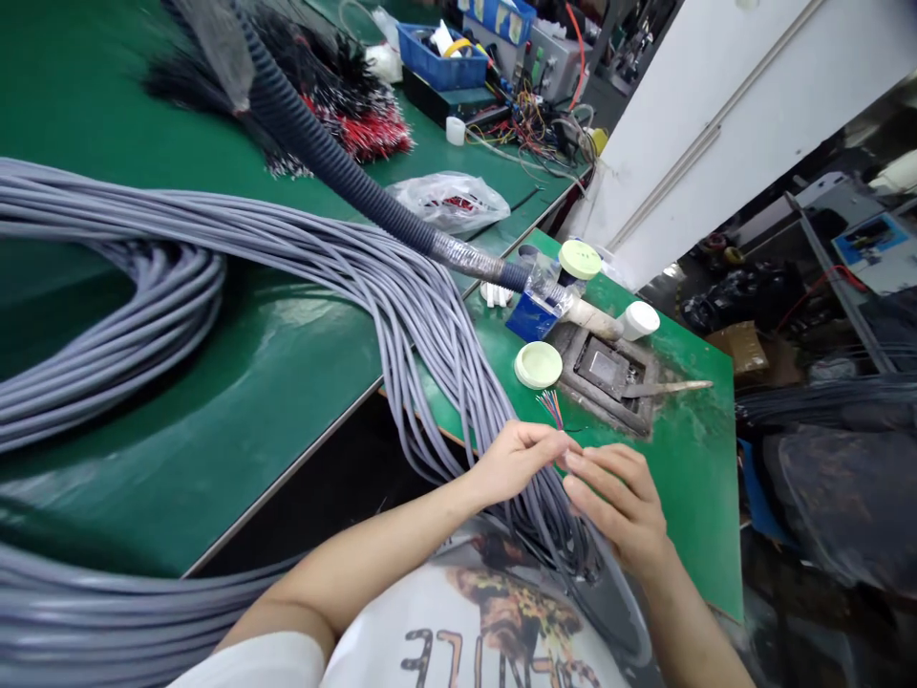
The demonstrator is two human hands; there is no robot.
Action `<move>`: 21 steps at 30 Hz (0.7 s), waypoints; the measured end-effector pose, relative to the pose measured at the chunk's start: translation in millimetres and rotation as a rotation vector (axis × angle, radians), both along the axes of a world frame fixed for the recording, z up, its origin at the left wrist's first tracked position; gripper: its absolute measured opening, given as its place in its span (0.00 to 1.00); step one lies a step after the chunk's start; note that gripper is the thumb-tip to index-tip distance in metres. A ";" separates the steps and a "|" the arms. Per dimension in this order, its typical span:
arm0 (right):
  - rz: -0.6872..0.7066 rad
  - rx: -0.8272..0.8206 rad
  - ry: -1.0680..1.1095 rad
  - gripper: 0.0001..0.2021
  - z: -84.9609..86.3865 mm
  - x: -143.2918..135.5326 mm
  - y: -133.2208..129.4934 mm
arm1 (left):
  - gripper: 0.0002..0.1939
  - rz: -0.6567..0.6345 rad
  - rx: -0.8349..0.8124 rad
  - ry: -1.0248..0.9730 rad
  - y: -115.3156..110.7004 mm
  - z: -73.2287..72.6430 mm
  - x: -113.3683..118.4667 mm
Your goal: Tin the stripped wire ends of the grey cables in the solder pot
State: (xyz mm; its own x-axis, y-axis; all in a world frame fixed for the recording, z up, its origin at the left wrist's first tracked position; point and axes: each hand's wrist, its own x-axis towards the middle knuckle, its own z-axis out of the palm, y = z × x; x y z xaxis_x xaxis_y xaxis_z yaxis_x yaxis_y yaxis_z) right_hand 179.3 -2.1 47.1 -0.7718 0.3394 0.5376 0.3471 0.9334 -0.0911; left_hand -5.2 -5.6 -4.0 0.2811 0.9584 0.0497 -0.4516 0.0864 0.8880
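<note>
Delicate fingerwork, it seems, on a fanned bundle of thin multicoloured wires, right of centre in the frame; the next move looks to call for steady fingertips. The left hand has a narrow grip, pinching the bundle's base, tips poking out above. The right hand meets it, fingers curled; whether its grip holds anything, I can't tell.

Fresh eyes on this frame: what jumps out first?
Probably the thick bundle of grey cables, sweeping from the left across the green bench towards the person. Next, the dark corrugated hose slanting down from the top left. Then the small fan of coloured wires at the left hand, with the right hand close beside.
</note>
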 end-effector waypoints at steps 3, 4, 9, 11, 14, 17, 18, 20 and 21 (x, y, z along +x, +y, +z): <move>0.011 -0.026 -0.043 0.20 -6.7 8.2 -8.8 | 0.20 -0.002 -0.024 -0.014 -4.2 -1.3 1.5; 0.007 -0.040 -0.053 0.21 -9.6 12.0 -11.2 | 0.19 0.007 -0.014 -0.002 -5.5 -1.9 1.7; -0.027 -0.107 -0.036 0.24 -27.2 27.3 -19.5 | 0.19 0.024 0.065 0.083 -9.2 -2.7 3.5; -0.032 -0.126 -0.007 0.25 -32.2 29.2 -21.1 | 0.18 0.020 0.080 0.093 -9.5 -2.8 4.7; -0.029 -0.157 0.028 0.27 -35.3 28.7 -21.9 | 0.18 0.016 0.082 0.094 -9.5 -3.4 6.4; -0.018 -0.192 0.052 0.28 -36.2 27.6 -22.0 | 0.18 0.020 0.067 0.094 -9.5 -4.0 7.6; -0.017 -0.205 0.060 0.28 -36.9 27.4 -22.0 | 0.18 0.024 0.058 0.094 -9.5 -4.2 7.9; -0.029 -0.235 0.081 0.28 -39.2 27.1 -22.1 | 0.18 0.029 0.032 0.090 -9.2 -5.1 8.5; -0.036 -0.250 0.095 0.27 -40.8 27.0 -22.2 | 0.18 0.030 0.018 0.088 -8.8 -5.7 8.9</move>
State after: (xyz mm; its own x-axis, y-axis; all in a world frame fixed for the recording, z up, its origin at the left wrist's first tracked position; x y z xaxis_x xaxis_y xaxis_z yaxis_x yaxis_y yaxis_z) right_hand 206.4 -24.3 6.3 -0.7070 0.4969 0.5032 0.3581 0.8651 -0.3512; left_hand 3.7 -14.4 -9.7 0.2567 0.9655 0.0432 -0.3742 0.0580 0.9255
